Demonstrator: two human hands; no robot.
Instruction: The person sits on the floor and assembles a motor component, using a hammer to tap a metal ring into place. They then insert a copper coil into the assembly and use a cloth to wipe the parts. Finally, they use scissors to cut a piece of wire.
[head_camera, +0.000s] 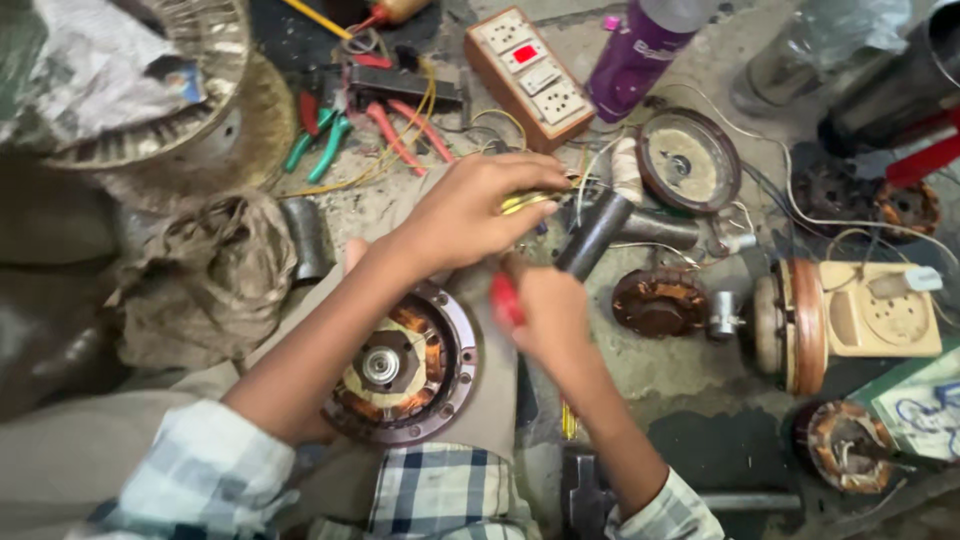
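Motor stator (405, 365) with copper windings rests open on the person's lap at six o'clock, casing off and coils exposed, so disassembly looks done while wiring appears unfinished. Left hand (470, 210) pinches a yellow wire end (522, 203); right hand (545, 310) is clenched around a red-handled tool (503, 300). Counted: four other stators at three o'clock, two pliers (340, 135) at eleven, one switchboard (528, 75) at twelve.

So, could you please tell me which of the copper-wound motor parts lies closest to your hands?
The large round stator resting on the lap, directly beneath the left forearm. The other wound parts, like the small brown coil and the one at bottom right, lie out on the floor.
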